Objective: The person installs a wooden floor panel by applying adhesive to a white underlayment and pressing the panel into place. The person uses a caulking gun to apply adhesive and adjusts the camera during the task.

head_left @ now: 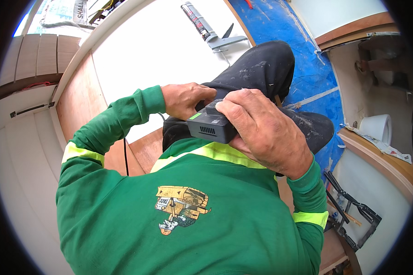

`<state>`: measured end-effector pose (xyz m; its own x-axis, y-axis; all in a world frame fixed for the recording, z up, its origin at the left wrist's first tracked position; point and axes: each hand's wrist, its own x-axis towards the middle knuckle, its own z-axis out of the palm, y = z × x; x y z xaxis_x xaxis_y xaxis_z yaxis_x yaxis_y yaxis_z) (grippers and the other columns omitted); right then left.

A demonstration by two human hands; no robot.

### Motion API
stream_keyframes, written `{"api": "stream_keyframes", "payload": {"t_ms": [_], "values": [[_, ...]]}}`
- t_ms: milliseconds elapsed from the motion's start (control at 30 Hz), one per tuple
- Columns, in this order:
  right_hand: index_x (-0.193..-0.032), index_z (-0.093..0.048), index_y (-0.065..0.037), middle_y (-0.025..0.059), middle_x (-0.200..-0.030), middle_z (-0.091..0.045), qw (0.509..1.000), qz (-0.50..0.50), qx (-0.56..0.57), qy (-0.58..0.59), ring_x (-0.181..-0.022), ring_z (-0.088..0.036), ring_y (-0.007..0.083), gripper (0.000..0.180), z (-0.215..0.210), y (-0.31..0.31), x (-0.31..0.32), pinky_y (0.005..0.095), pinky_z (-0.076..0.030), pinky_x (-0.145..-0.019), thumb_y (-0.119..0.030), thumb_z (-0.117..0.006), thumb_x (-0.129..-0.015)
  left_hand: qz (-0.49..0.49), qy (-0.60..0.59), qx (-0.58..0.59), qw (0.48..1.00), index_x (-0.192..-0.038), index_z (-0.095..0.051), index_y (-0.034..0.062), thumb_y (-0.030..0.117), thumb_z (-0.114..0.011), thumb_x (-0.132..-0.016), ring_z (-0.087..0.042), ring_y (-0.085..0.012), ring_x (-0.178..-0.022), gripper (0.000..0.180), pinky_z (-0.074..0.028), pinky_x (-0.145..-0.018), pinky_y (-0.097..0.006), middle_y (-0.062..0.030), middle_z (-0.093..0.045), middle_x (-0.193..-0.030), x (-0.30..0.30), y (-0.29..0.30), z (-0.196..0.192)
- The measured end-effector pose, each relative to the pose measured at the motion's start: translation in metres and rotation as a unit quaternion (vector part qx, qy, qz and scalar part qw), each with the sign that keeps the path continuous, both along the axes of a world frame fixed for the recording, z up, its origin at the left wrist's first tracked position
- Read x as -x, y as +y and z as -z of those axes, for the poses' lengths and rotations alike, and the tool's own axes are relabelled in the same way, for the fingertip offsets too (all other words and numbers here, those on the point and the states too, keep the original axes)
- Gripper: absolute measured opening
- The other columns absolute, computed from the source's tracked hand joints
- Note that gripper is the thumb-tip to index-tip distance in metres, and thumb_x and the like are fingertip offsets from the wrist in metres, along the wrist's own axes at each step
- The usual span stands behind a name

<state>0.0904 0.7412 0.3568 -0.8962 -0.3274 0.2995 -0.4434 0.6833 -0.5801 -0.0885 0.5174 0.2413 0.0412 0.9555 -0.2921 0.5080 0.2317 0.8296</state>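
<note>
My right hand (266, 126) is wrapped round a black box (211, 126) with vent slots and a small green label. The thumb and fingers grip its top and right side, above my lap. Close to the box's far left edge, my left hand (188, 100) is closed with its fingers curled. Whatever those fingers hold is hidden behind the box and the hand. A thin dark cable (162, 117) shows just below the left wrist.
A caulking gun (211, 34) lies on the white panel (137, 50) ahead. Blue sheeting (309, 78) covers the floor to the right. A black folding metal frame (353, 206) stands at the lower right, and a white toilet (376, 128) shows beyond the doorway.
</note>
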Motion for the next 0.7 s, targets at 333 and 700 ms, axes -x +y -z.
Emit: {"api": "stream_keyframes", "payload": {"t_ms": [333,700], "values": [[-0.131,-0.059,0.001,0.0178,-0.120,-0.062,0.999,-0.005,0.037,-0.006,-0.109,-0.066,0.0379,0.069,-0.002,-0.002,0.009,0.0476,-0.058,-0.097,-0.001,-0.090,-0.070,0.072,-0.081,0.197,0.974,-0.148,-0.053,0.0029,0.026,-0.075,-0.095,-0.071,-0.0389,-0.117,0.062,-0.054,-0.098,-0.050,-0.0253,-0.073,-0.128,0.017,-0.011,-0.031],[-0.129,-0.060,-0.001,0.0179,-0.117,-0.063,0.991,0.066,0.091,-0.076,-0.108,-0.067,0.0399,0.064,-0.003,0.012,-0.010,0.0474,-0.058,-0.095,0.001,-0.090,-0.072,0.046,-0.127,0.184,0.974,-0.144,-0.063,0.0003,0.025,-0.074,-0.098,-0.067,-0.0307,-0.127,0.053,-0.053,-0.112,-0.045,-0.0156,-0.060,-0.145,0.017,0.010,-0.038]]}}
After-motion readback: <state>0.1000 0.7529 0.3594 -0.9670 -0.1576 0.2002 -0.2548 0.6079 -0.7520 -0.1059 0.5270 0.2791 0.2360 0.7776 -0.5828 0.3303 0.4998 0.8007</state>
